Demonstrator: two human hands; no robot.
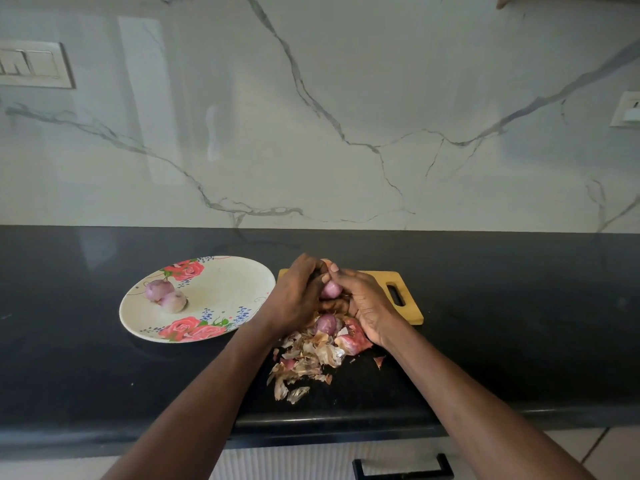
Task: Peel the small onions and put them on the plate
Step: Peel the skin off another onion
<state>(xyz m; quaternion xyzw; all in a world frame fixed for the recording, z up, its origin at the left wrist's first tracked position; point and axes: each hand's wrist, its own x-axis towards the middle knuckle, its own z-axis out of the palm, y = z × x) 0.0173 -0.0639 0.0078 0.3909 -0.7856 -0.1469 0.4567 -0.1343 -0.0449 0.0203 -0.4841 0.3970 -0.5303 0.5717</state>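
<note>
Hands met over the wooden cutting board (pixel 412 315): our left hand (pixel 294 299) and right hand (pixel 367 306) both pinched one small, purple, half-peeled onion (pixel 329 289). Light, firm and slippery, we judged; its papery skin should lift from the tip.

**Where everything sits on the worktop**

The plate (pixel 207 299) lies on the worktop (pixel 519 306) to my left, with two onions (pixel 165 295) on it, touching each other, towards its left side. Just right of the plate is the cutting board (pixel 403 299), its handle slot at the right end. My left hand (pixel 294 299) and right hand (pixel 367 306) meet above the board's left part, with one onion (pixel 330 289) between them. Under my hands another onion (pixel 326 323) rests at the board's near edge. The peels (pixel 308 362) are heaped in front of the board, nearer me, spilling onto the worktop. Behind everything stands the wall (pixel 311 116), with a switch panel (pixel 34 64) at far left and a socket (pixel 627 110) at far right.
</note>
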